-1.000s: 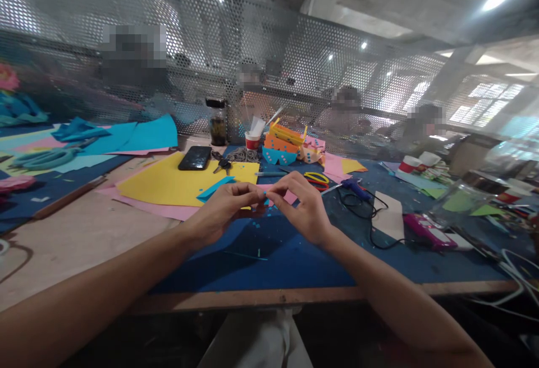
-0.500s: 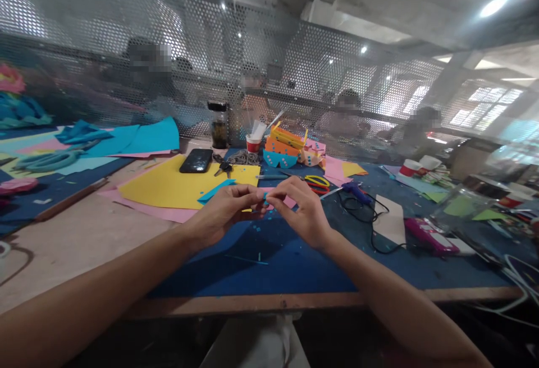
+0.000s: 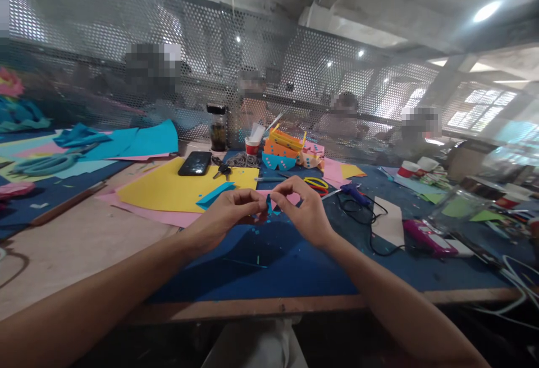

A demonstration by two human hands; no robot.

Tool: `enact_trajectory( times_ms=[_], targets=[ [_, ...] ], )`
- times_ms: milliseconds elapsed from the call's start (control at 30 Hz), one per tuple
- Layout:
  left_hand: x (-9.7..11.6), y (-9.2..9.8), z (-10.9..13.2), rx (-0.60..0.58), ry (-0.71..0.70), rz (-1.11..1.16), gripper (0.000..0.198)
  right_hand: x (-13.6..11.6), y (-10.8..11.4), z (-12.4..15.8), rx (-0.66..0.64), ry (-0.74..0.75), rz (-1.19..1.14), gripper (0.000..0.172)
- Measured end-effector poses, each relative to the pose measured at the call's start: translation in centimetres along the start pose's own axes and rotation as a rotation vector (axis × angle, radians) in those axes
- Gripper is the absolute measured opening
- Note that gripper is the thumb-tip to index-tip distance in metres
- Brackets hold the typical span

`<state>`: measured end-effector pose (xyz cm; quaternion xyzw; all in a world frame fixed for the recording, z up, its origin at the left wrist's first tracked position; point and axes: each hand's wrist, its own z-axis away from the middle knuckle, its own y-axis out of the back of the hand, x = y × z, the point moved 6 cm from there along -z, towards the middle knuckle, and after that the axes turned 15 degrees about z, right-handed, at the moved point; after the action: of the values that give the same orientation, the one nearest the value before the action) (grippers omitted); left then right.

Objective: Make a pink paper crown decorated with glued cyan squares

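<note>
More blue paper [image 3: 269,204] is seen now, pinched by the nearly closed left hand [image 3: 236,206] and right hand [image 3: 309,214], maybe being bent.

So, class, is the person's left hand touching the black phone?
Apart. The head view shows a plain gap: yellow paper is visible between the left hand and the black phone, which lies farther back.
</note>
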<state>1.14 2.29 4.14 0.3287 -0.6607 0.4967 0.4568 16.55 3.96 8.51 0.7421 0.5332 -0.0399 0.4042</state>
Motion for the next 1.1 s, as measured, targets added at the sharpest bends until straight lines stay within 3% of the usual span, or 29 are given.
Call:
enact_trajectory(
  times_ms=[300, 1100],
  targets=[
    [0.9, 0.2, -0.1, 0.066, -0.081, -0.017, 0.022, 0.7, -0.4, -0.1, -0.042, -0.112, -0.059, 0.012],
    [1.2, 0.4, 0.0, 0.084, -0.249, -0.205, 0.019, 0.8, -0.8, 0.1, -0.069, -0.133, -0.059, 0.014]
  ],
)
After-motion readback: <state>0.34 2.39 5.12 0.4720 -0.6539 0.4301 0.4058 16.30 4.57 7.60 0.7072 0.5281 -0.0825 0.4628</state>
